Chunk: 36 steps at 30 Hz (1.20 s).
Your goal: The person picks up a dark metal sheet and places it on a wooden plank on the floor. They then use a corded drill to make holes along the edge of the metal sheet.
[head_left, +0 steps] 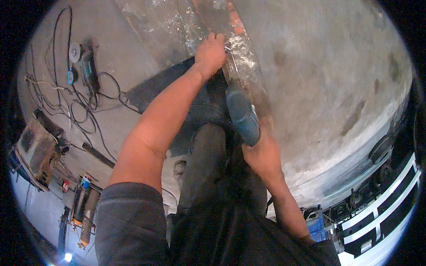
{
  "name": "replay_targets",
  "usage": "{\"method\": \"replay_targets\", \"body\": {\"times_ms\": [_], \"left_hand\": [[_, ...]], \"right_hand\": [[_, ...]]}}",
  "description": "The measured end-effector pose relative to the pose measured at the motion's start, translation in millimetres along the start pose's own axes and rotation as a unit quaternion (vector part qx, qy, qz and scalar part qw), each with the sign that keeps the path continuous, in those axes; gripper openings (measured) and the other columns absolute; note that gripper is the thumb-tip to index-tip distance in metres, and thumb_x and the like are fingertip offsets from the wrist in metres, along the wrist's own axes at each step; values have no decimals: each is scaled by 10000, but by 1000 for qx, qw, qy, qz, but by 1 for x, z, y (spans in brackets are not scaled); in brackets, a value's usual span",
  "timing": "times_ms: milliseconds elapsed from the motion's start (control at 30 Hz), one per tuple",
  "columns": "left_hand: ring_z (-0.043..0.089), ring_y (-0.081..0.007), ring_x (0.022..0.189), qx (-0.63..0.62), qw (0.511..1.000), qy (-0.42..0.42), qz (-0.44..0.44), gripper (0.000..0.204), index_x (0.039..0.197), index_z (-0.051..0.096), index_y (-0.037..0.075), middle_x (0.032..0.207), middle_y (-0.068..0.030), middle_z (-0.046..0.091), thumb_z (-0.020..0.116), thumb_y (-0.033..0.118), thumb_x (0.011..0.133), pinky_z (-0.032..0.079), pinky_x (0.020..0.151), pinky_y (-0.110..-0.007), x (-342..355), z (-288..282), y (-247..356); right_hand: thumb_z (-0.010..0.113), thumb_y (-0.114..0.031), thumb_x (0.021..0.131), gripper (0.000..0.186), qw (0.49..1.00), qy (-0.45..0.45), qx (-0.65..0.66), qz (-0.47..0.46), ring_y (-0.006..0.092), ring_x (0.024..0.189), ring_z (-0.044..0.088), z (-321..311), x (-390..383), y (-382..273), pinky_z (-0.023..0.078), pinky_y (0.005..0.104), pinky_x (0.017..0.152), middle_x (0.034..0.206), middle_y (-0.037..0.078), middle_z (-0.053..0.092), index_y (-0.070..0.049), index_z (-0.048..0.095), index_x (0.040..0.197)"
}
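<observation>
My right hand point(266, 155) is closed round the rear of a dark teal handheld tool point(242, 113) with a rounded body; its exact kind does not show. A thin metal rod point(235, 66) runs from near the tool's far end towards my left hand point(211, 52). My left hand's fingers are curled down at the edge of a worn, paint-flecked strip point(243, 48), beside the rod's far end. Whatever they grip is hidden. Under my left forearm lies a black sheet-like piece point(177, 91), partly covered by my arm and knee.
At the left, an angle grinder point(88, 71) lies on the concrete floor point(328, 66) among looped cables point(80, 113). Nearer stands a rusty metal piece point(40, 144), with gas cylinders point(84, 206) below it. A white metal frame point(381, 213) is at the lower right.
</observation>
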<state>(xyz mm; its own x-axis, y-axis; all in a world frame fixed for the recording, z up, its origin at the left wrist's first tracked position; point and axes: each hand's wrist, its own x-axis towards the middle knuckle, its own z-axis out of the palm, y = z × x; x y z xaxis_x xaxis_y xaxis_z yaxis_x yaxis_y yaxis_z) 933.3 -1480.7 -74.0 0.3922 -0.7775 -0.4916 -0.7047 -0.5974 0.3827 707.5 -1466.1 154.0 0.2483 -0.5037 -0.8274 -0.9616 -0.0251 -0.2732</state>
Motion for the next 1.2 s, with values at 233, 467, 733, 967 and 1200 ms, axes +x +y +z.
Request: {"method": "replay_targets", "body": {"times_ms": [233, 467, 733, 967, 1200], "left_hand": [[612, -444, 1084, -6, 1000, 21, 18, 496, 1157, 534, 24, 1180, -233, 581, 800, 206, 779, 533, 908, -507, 0, 5, -6], [621, -410, 1096, 2, 1000, 25, 9, 398, 1155, 562, 19, 1185, -215, 582, 719, 150, 813, 533, 916, -490, -4, 1, 1], [609, -453, 1095, 4, 1000, 20, -6, 519, 1179, 537, 24, 1211, -245, 566, 798, 224, 777, 529, 909, -521, 0, 6, -2], [613, -406, 1117, -10, 1000, 29, 5, 355, 1156, 578, 30, 1191, -215, 586, 672, 196, 857, 525, 931, -486, -4, 4, 1], [612, -407, 1111, 6, 1000, 30, -1, 373, 1181, 578, 29, 1210, -203, 580, 675, 169, 848, 522, 935, -488, -3, 7, 1]], "right_hand": [[747, -144, 741, 491, 1000, 4, -4, -9, 478, 986, 637, -1, 1, -4, 524, 517, 843, 1021, 290, 668, 23, 547, 1157], [771, -158, 734, 437, 999, 20, -6, -41, 476, 945, 649, 5, 1, 10, 528, 529, 820, 980, 275, 676, 18, 566, 1078], [766, -151, 743, 398, 999, 14, -3, -32, 486, 927, 648, 4, 0, 9, 528, 534, 812, 956, 286, 674, 22, 569, 1043], [764, -134, 734, 396, 999, 24, -9, -28, 486, 925, 650, 4, 1, 5, 528, 528, 813, 965, 292, 674, 22, 573, 1044], [750, -132, 737, 384, 999, 27, 3, -37, 484, 951, 646, 9, 0, 13, 524, 524, 827, 975, 286, 676, 16, 583, 1049]]}}
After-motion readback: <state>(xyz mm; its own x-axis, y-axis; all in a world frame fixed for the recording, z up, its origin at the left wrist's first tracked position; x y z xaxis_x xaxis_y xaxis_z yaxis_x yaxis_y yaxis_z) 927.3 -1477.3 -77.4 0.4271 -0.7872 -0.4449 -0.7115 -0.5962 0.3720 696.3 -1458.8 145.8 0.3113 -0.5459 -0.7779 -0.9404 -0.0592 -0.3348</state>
